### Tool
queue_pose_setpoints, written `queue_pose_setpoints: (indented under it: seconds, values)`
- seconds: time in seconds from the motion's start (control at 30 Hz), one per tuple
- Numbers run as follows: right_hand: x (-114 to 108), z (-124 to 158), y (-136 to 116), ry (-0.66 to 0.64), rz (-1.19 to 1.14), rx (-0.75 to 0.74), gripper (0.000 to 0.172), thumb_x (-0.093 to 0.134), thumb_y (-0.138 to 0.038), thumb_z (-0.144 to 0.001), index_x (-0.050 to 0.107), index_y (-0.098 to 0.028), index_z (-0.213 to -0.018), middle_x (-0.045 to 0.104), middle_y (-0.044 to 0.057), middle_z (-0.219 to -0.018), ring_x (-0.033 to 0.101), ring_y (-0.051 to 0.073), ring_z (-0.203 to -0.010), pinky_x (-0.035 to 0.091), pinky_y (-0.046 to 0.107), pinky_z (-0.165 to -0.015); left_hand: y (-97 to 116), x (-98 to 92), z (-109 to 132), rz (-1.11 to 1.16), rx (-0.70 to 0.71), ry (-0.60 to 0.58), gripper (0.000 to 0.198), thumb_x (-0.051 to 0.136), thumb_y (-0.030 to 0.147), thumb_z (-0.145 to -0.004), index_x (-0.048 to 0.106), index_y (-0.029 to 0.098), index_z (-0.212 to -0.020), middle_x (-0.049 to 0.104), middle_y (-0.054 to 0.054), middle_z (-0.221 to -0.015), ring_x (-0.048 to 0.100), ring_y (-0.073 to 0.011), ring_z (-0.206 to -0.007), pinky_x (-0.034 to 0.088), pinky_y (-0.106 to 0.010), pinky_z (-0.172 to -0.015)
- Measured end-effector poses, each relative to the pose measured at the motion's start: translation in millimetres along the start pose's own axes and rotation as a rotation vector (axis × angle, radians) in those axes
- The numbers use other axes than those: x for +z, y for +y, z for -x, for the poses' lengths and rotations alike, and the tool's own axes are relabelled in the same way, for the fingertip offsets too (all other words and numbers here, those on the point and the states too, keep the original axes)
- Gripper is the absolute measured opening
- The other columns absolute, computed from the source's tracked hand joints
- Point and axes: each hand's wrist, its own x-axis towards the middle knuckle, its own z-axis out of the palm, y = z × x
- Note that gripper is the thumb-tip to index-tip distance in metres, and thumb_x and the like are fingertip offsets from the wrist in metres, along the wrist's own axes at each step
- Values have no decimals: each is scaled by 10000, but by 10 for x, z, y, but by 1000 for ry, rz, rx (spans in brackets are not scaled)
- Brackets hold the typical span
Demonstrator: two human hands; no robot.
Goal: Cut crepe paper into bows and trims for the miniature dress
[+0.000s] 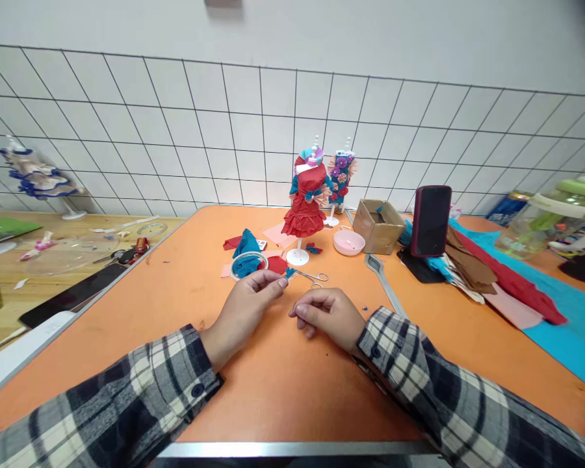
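Observation:
My left hand (248,311) is closed in a pinch, with a small blue crumpled paper piece (290,273) at its fingertips. To its right, my right hand (329,315) also has thumb and fingers pressed together; anything between them is too small to make out. The two hands are apart, just above the orange table. Beyond them lie scissors (316,277), partly behind the fingers. A mini dress form in a ruffled red dress (308,195) with blue trim stands upright on a white base. A roll of clear tape (234,268) rests by blue paper (247,244) scraps.
A pink bowl (349,243), a cardboard box (379,226) and a second dressed form (340,179) stand at the back. Long tweezers (387,286) lie right of centre. A phone (431,222) stands upright near coloured paper sheets (511,273) and a clear jug (531,227).

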Motion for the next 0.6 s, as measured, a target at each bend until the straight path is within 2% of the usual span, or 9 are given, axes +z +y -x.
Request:
queue_pose_setpoints:
  seconds: [0.07,0.13,0.23,0.4,0.6]
  values:
    - [-65,8,-40,139,436,-340,174,617,-322,-826,703,-190,-898,634,25,-731,528,108,-590,472,266,-603,-13,-10,-1,135,-56,-30,204,744,323,-720,649,155,-786,620,-2,-797,568,-138,-777,453,-286,-789]
    - [-134,13,-88,275,775,-630,162,609,-243,-839,707,-226,-968,651,34,-806,550,130,-690,458,275,-666,-17,-7,13,235,-111,-103,185,753,291,-719,657,150,-791,629,-10,-819,576,-139,-806,454,-292,-821]
    - [-205,17,-150,358,1053,-864,178,598,-181,-853,714,-260,-963,653,20,-782,543,140,-726,434,266,-663,-11,16,51,303,-170,-195,138,750,245,-730,664,144,-768,634,-12,-795,577,-131,-801,458,-274,-809]
    - [-203,16,-189,337,1198,-991,150,605,-167,-854,723,-240,-912,668,1,-721,498,129,-646,412,260,-608,10,51,119,427,-276,-247,92,739,191,-735,664,140,-723,636,-14,-772,583,-135,-821,476,-274,-820]
    - [-188,20,-159,324,1103,-1005,128,598,-165,-855,708,-221,-889,687,5,-746,556,118,-664,436,250,-618,44,56,155,616,-466,-304,32,684,143,-767,691,115,-754,639,-40,-801,587,-125,-808,512,-258,-794]
